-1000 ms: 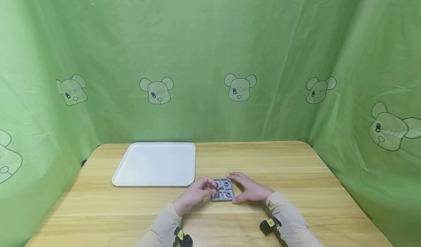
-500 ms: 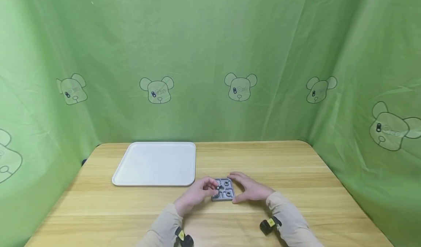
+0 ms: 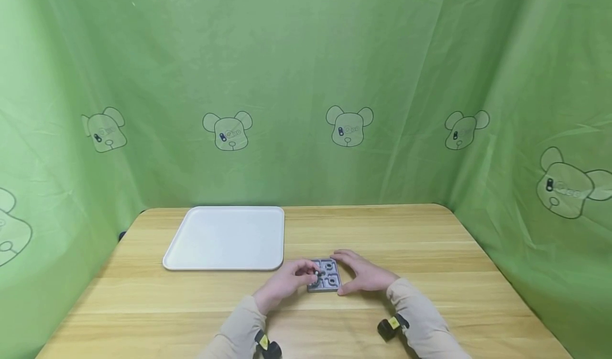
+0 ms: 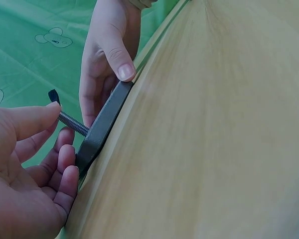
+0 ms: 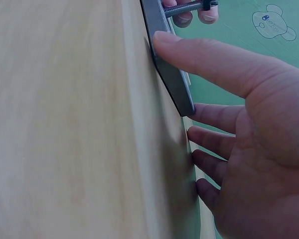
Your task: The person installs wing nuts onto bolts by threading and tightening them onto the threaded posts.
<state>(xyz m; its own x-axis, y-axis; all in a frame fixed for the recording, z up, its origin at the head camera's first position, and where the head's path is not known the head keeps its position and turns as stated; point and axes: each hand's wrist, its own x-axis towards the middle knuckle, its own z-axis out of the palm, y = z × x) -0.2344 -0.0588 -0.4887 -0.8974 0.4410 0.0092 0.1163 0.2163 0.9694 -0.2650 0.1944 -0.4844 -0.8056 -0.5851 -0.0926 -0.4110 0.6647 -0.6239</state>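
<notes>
Hands number two: one left hand (image 3: pixel 286 281), one right hand (image 3: pixel 367 275). Counted besides: one plate (image 3: pixel 327 275), one bolt (image 4: pixel 74 123), one tray (image 3: pixel 227 239), one worktop (image 3: pixel 382 231). Wrist cameras (image 3: pixel 271 350) number two; sleeves (image 3: pixel 423 319), two. Bear prints (image 3: pixel 231 135) in the head view total six, including those cut by the edge.

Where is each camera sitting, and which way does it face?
Head: on the head, forward and down at the table; both sleeves, left grip and right grip show.
Left wrist: on that wrist, facing the left grip and bolt; the right grip shows beyond.
Right wrist: on that wrist, facing the right grip; left fingertips show.
The wrist views share the plate and bolt.
</notes>
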